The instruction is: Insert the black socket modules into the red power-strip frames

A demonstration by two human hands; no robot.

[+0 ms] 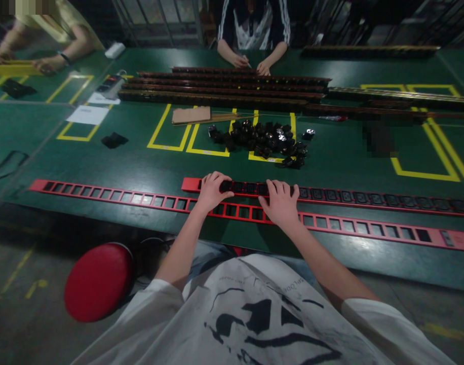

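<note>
While both your arms reach over the surface [121, 165], your left hand [210, 192] curls near the left end of the red rail [191, 184], thumb and forefinger either side of one of its black sockets [346, 196]; whether that grip pinches or merely rests cannot be told. Your right hand [284, 204] lies farther along, fingers bent over the same rail, its pressure equally unclear.

The rail lies flat and runs out of view on your right. It should prove stiff, and long enough to swing or sag if lifted at one end (its smooth faces may slip, too), so take it by both long edges, hands well apart, rather than by the sockets.

Nearer you, passing under your forearms, is a red frame [462, 240] with open windows. Beyond the rail sits a pile [262, 137] of small black parts, then cardboard [191, 115], dark bars [224, 96] and a co-worker's hands [264, 67].
</note>
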